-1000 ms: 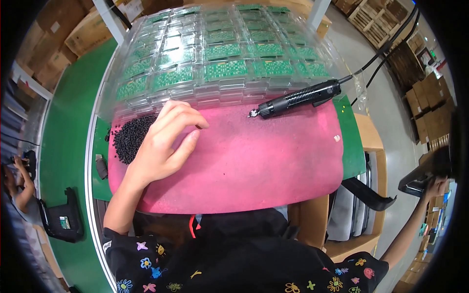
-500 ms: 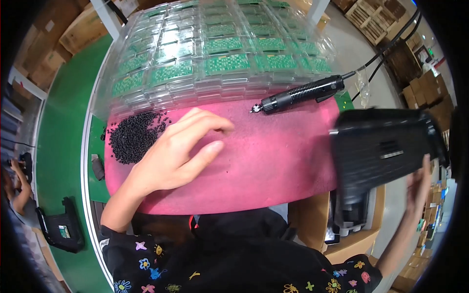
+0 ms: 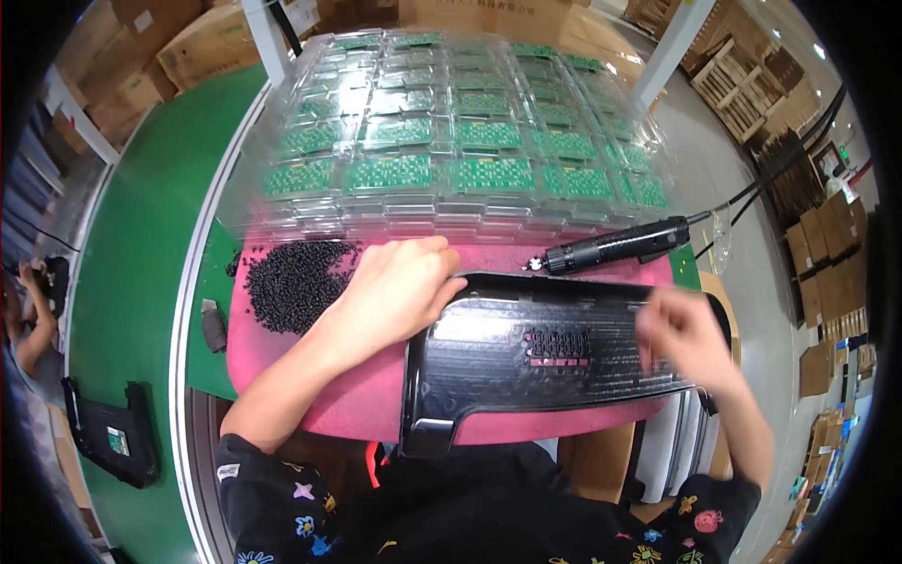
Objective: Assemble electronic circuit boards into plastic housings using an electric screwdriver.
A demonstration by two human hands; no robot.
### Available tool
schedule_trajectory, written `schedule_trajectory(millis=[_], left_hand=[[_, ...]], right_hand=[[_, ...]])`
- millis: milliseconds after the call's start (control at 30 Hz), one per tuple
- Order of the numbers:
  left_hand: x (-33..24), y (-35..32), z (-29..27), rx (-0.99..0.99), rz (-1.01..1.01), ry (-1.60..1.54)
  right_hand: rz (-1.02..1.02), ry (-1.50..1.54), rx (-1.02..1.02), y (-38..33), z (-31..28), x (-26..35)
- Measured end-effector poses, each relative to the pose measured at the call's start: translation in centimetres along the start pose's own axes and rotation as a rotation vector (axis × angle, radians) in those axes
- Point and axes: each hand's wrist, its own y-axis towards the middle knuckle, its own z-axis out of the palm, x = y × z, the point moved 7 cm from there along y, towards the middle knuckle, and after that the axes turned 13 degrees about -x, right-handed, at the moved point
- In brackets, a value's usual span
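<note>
A black plastic housing with a slotted patch near its middle lies on the pink mat, its hollow side up. My left hand grips its upper left corner, fingers curled and thumb against the rim. Over the right part of the housing is my right hand, smeared by motion; its fingers look bent, but whether they touch the housing is unclear. To the left of my left hand sits a heap of small black screws. A black electric screwdriver rests just beyond the housing's far edge.
Clear plastic trays of green circuit boards are stacked behind the mat. A dark wrapped object lies at the left table edge. An open carton stands below right. Another black housing and a person's arm appear far left.
The housing has come from the right side onto the mat, brought by my right hand. My left hand has moved to its upper left corner and taken hold. The view has shifted somewhat.
</note>
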Motion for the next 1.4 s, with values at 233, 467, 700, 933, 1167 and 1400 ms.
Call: schedule_trajectory(millis=[233,467,700,933,1167,1400], left_hand=[[1.3,-1.4,-1.8,0.1,-0.014,0.112],[-0.3,-1.6,-0.2,-0.105,0.115,-0.118],[0.3,-1.7,-0.4,0.055,0.053,-0.01],[0.1,-1.6,-0.7,0.052,0.067,-0.007],[1.1,-1.4,-2.3,-0.155,-0.047,-0.1],[-0.4,0.3,-3.6,-0.349,-0.247,-1.238]], right_hand=[[-0.694,-0.874,-0.641,22.4,-3.1,5.4],[-0.601,-1.267,-0.867,37.0,-3.4,3.0],[-0.68,-1.531,-0.768,44.0,-3.3,2.4],[-0.851,-1.607,-0.898,40.2,-4.1,3.6],[-1.085,-0.614,-0.67,21.8,0.0,10.8],[-0.72,0.205,0.132,3.6,7.5,9.1]])
